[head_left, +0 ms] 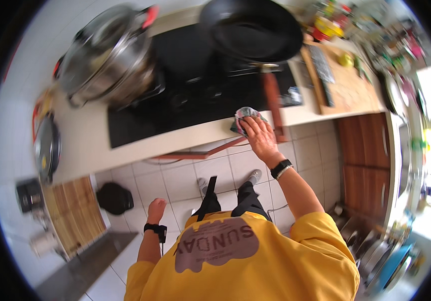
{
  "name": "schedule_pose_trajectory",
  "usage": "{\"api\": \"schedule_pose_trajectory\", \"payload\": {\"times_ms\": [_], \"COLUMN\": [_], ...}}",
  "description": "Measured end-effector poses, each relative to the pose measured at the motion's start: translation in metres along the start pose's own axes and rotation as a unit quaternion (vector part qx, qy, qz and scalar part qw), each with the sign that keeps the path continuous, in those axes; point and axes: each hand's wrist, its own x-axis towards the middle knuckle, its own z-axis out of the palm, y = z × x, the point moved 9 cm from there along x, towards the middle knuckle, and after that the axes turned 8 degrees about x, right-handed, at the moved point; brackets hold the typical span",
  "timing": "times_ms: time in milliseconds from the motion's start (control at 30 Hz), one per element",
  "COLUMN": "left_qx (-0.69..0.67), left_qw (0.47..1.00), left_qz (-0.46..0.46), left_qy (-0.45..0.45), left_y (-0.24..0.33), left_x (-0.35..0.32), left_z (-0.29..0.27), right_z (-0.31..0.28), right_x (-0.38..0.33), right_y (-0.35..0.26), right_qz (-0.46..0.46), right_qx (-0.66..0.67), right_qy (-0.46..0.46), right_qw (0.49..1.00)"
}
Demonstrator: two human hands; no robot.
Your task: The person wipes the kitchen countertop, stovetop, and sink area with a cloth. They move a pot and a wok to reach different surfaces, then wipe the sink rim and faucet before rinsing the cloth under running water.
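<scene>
My right hand [261, 136] presses a crumpled, patterned cloth [246, 112] onto the pale countertop [188, 135], along the front edge of the black gas stove [148, 120]. The fingers lie over the cloth and hide part of it. Just to the right of that hand, the reddish-brown handle of a dark frying pan [250, 31] sticks out past the counter's edge. The pan itself rests on the stove's right side. My left hand [156, 209] hangs low over the floor, away from the counter, its fingers curled in with nothing visible in them.
A tall steel pot with a glass lid [108, 60] stands on the stove's left. To the right, a knife [321, 75] and green vegetables lie on a wooden cutting board [348, 95]. A lidded pan [48, 145] sits at the far left. A black round object [115, 197] is on the floor.
</scene>
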Motion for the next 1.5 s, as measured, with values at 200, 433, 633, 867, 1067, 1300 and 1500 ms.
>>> {"api": "schedule_pose_trajectory", "payload": {"times_ms": [200, 433, 633, 867, 1067, 1300, 1500], "left_qx": [0.045, 0.074, 0.118, 0.162, 0.048, 0.010, -0.009], "left_qw": [0.984, 0.901, 0.876, 0.878, 0.889, 0.858, 0.879], "left_qz": [0.169, 0.413, 0.436, 0.421, 0.424, 0.480, 0.443], "left_qy": [0.034, 0.109, 0.167, 0.161, 0.168, 0.184, 0.179], "left_y": [0.203, 0.439, 0.525, 0.543, 0.568, 0.625, 0.639], "left_x": [0.041, 0.023, 0.042, 0.058, 0.073, 0.085, 0.097], "left_z": [-0.035, -0.005, 0.020, 0.033, 0.030, 0.024, 0.050], "right_z": [-0.054, -0.133, -0.180, -0.120, -0.090, -0.120, -0.204], "right_x": [-0.041, -0.130, -0.127, 0.011, -0.008, -0.085, -0.204], "right_y": [0.108, 0.226, 0.209, 0.192, 0.204, 0.186, 0.311], "right_qz": [0.119, 0.266, 0.266, 0.135, 0.145, 0.064, 0.261], "right_qx": [-0.073, -0.002, 0.108, -0.019, -0.071, 0.002, 0.025], "right_qy": [0.073, 0.150, 0.242, 0.134, 0.116, 0.083, 0.141], "right_qw": [0.987, 0.952, 0.927, 0.982, 0.980, 0.994, 0.955]}}
